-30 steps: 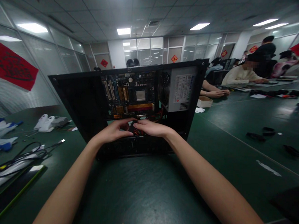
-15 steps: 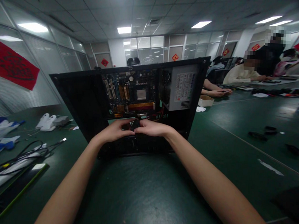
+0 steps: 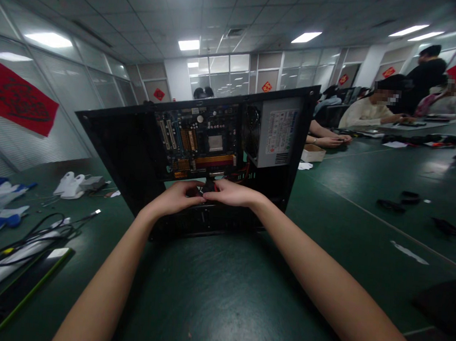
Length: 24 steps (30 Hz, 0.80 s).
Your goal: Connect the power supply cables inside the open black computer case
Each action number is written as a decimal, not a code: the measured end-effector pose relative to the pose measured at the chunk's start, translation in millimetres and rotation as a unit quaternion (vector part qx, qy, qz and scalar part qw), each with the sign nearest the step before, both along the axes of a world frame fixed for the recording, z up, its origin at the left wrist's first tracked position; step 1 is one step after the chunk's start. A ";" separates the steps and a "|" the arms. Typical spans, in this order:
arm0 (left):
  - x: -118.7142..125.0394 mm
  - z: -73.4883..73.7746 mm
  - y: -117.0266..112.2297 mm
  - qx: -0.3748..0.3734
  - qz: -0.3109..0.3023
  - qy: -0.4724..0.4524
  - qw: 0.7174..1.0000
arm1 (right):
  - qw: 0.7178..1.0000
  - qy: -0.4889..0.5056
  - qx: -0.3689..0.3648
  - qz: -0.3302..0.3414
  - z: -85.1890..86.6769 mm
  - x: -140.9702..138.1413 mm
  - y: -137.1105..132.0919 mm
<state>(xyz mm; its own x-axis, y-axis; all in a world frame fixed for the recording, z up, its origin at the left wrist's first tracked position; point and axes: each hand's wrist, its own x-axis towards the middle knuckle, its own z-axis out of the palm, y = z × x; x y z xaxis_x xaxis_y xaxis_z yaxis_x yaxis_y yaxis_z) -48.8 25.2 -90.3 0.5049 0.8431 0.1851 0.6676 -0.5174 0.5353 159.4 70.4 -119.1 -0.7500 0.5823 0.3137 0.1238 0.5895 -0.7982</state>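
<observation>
I have the right hand [image 3: 237, 193] pinching a dark cable bundle [image 3: 210, 187] low in the open computer case [image 3: 114, 143], turned near presumably for access; the left hand [image 3: 173, 196] half-curls alongside, grip unclear.

1. Desk [image 3: 220, 293]: dark green.
2. Computer case [image 3: 136, 149]: black.
3. Circuit board [image 3: 201, 130]: dark, with cream, blue and orange slots [image 3: 191, 141], and a red-and-yellow band [image 3: 215, 162].
4. Power supply [image 3: 264, 158]: grey; its label [image 3: 280, 132] white with dark print.
5. Held piece [image 3: 210, 186]: black with red.
6. Phone [image 3: 21, 292], towards the desk's left edge: black, rimmed in lime green.
7. Hanging sheet [image 3: 21, 99]: red, with dark lettering.
</observation>
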 end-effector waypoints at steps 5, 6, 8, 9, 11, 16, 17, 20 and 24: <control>1.6 1.8 -1.0 -0.005 -0.006 0.002 1.000 | 1.000 0.007 0.008 -0.005 -0.3 1.0 0.3; 2.0 2.5 -1.4 -0.006 -0.004 0.005 1.000 | 1.000 0.007 0.007 -0.006 -0.6 1.4 0.5; 2.6 3.5 -2.4 -0.005 -0.002 0.009 1.000 | 1.000 0.000 -0.002 -0.008 -0.9 2.5 0.9; 2.7 3.7 -2.8 -0.005 -0.002 0.011 1.000 | 1.000 -0.006 -0.010 -0.009 -0.9 3.0 1.0; 2.8 3.7 -3.3 -0.008 -0.002 0.011 1.000 | 1.000 -0.014 -0.025 -0.007 -0.8 3.9 1.3; 3.5 3.2 -3.7 -0.017 0.002 0.010 1.000 | 0.999 -0.015 -0.039 0.013 -1.4 4.7 3.3; 3.7 3.3 -3.8 -0.018 0.003 0.011 1.000 | 0.999 -0.018 -0.039 0.012 -1.7 4.7 3.8; 3.9 4.0 -3.8 -0.015 0.003 0.013 1.000 | 0.999 -0.018 -0.041 0.011 -2.6 4.6 4.9; 3.3 3.8 -3.5 -0.008 -0.001 0.017 1.000 | 0.999 0.005 -0.039 0.012 -2.5 3.6 4.7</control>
